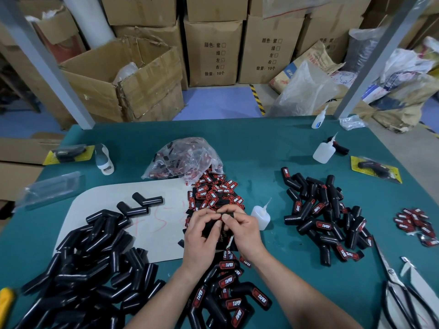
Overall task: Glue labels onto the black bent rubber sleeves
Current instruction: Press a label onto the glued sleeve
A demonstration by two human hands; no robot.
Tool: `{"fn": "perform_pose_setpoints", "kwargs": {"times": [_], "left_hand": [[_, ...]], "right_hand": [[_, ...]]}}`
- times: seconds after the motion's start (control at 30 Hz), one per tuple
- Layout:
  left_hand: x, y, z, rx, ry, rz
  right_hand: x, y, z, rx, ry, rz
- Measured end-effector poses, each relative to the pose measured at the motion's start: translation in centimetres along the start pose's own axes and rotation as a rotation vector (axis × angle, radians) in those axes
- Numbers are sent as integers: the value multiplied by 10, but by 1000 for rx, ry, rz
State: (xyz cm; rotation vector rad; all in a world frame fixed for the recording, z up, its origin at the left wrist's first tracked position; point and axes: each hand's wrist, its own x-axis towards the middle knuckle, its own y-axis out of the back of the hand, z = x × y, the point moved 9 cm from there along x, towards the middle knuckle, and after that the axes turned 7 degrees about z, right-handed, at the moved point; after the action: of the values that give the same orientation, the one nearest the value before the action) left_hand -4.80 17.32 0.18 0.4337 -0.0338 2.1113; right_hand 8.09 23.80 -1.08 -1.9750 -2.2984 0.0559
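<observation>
Our left hand (202, 236) had its fingers curled round one black sleeve (209, 231). Our right hand (241, 230) pinched the same sleeve from the other side, with the thumb on top. We held it just above the middle of the green table (273, 143), over a heap of red and black labels (213, 193).

Far to the left lay a big pile of plain sleeves (90, 269), partly on a white board (99, 198). Two more plain ones lay apart on that board. Behind the heap of labels sat a clear bag (187, 157) with more labels inside. Close to us, under our wrists, lay labelled sleeves (230, 293). Just right of our right hand stood a small glue bottle (261, 216). Further right was another sleeve pile (327, 217), and many of those had labels on. Near the right edge lay a small bunch of labels (415, 224) and a pair of scissors (389, 269).
</observation>
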Motion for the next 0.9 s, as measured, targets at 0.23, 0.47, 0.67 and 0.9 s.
{"fn": "perform_pose_setpoints", "kwargs": {"times": [0.23,0.47,0.67,0.9], "left_hand": [[3,4,-7,-55,72,27],[2,5,-9,-61,85,20],[2,11,-6,-129,102,109],[4,15,-12,-158,153,150]], "right_hand": [[-2,-7,-5,-13,48,-59],[-2,-6,-2,-84,52,-66],[-5,-11,-8,56,-21,-93],[-6,-14,-18,135,11,-117]]}}
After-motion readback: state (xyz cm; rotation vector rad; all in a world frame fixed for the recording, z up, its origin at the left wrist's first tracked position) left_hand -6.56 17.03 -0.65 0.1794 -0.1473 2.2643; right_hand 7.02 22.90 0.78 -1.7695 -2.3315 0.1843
